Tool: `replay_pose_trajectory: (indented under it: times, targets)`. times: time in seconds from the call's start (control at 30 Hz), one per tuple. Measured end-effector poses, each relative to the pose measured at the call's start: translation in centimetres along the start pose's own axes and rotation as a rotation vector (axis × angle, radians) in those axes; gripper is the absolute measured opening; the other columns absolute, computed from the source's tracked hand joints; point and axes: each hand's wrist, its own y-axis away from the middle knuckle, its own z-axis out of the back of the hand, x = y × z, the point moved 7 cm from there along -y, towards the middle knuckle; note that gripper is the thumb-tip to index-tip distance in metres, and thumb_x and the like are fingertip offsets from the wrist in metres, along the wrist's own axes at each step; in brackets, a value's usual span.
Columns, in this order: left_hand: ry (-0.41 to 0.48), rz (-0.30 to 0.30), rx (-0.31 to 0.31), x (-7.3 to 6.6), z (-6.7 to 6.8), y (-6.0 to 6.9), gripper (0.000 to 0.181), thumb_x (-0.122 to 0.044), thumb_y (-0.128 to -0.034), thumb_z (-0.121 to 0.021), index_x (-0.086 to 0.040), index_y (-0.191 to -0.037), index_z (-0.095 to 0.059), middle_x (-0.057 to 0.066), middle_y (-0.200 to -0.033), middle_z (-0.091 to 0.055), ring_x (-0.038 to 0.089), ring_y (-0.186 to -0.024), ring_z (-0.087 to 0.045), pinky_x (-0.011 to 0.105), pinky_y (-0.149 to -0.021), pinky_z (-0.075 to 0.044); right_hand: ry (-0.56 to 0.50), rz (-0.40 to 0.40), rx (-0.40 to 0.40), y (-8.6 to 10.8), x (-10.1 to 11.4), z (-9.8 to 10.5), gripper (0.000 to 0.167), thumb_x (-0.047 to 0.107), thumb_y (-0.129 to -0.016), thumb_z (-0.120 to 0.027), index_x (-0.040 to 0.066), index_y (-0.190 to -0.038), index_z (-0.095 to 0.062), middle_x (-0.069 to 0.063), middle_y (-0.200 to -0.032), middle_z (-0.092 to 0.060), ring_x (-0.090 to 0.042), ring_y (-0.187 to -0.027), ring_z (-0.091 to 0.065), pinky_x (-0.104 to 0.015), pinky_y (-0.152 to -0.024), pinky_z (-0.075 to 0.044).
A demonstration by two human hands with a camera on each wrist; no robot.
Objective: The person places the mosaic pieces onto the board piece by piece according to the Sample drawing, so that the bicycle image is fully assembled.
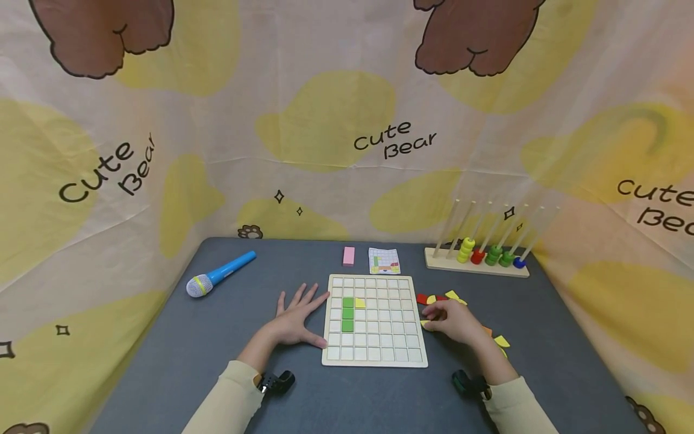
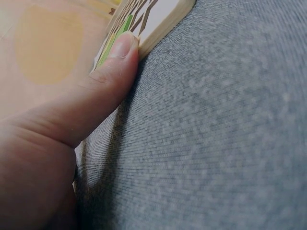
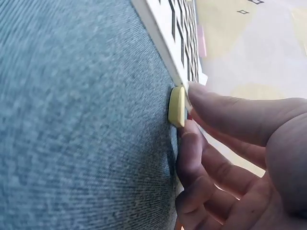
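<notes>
A white gridded board [image 1: 379, 349] lies on the table, with several green tiles [image 1: 347, 313] in one column and a yellow tile [image 1: 360, 303] beside the top one. My left hand [image 1: 293, 322] spreads its fingers along the board's left edge. In the left wrist view the thumb [image 2: 115, 60] rests against the board's rim. At the board's right edge my right hand [image 1: 452, 319] pinches a small yellow tile [image 3: 177, 106] between thumb and finger, low at the tabletop. Loose red tiles [image 1: 422, 299], yellow tiles [image 1: 501, 342] and an orange one lie around that hand, some partly hidden under it.
Behind the board lie a pink block [image 1: 349, 256] and a printed pattern card [image 1: 384, 261]. A wooden peg rack [image 1: 477, 265] with coloured beads stands at the back right. At the left lies a blue toy microphone [image 1: 222, 274]. A patterned cloth hangs around the table.
</notes>
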Motion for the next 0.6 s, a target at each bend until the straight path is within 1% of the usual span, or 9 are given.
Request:
replay_pose_trajectory:
  times: [0.2,0.43,0.6]
  targets:
    - [0.008,0.001,0.0,-0.02,-0.03,-0.11,0.12,-0.072,-0.0639,-0.082,-0.038,-0.161,-0.021,0.001,-0.172,-0.005,0.033,-0.157,0.009,0.069,-0.114,0.017,0.025,0.004,0.014,0.05,-0.09,-0.21,0.025,0.012,-0.08,-0.085,0.008,-0.103,-0.076,-0.001,-0.087,-0.067,-0.017,-0.076,-0.056,-0.031,-0.068,-0.048]
    - [0.003,0.002,-0.002,0.01,0.02,-0.02,0.12,-0.073,-0.0639,-0.081,-0.039,-0.161,-0.021,0.001,-0.172,-0.005,0.033,-0.157,0.009,0.069,-0.114,0.017,0.073,-0.002,0.012,-0.04,0.4,-0.51,0.015,0.012,-0.081,-0.084,0.011,-0.093,-0.076,0.001,-0.082,-0.066,-0.017,-0.075,-0.056,-0.03,-0.069,-0.049]
    - [0.013,-0.004,-0.005,-0.12,0.03,-0.02,0.119,-0.072,-0.064,-0.082,-0.038,-0.161,-0.022,0.001,-0.172,-0.005,0.034,-0.157,0.009,0.07,-0.114,0.017,0.085,0.02,0.026,-0.01,0.7,-0.56,0.014,0.012,-0.08,-0.085,0.012,-0.089,-0.074,0.001,-0.077,-0.061,-0.016,-0.073,-0.053,-0.029,-0.066,-0.045]
